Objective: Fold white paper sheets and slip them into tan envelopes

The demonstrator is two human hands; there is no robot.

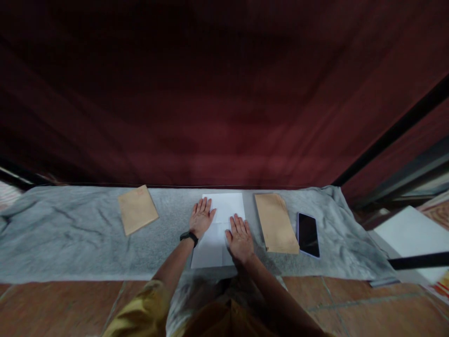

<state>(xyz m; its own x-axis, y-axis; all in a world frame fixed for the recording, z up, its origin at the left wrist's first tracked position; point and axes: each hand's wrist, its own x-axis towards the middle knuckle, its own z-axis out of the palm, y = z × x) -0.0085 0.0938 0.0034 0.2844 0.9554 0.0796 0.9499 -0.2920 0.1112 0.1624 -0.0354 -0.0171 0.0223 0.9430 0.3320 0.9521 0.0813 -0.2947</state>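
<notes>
A white sheet of paper (219,238) with crease lines across it lies on the grey cloth in front of me. My left hand (201,218) rests flat on the sheet's left edge, fingers stretched out. On the right edge, somewhat closer to me, my right hand (241,238) also lies flat with its fingers slightly spread. Neither hand grips anything. Just right of the paper is a stack of brown envelopes (277,224), the nearest thing to my right hand. Another brown envelope (137,209) lies apart on the left, turned at an angle.
A phone (308,235) in a pale purple case lies right of the envelopes. The grey cloth (80,234) covers the long narrow surface. Behind it rises a dark red panel (224,117). White sheets or boards (414,234) stand at the far right, beside a black bar (421,260).
</notes>
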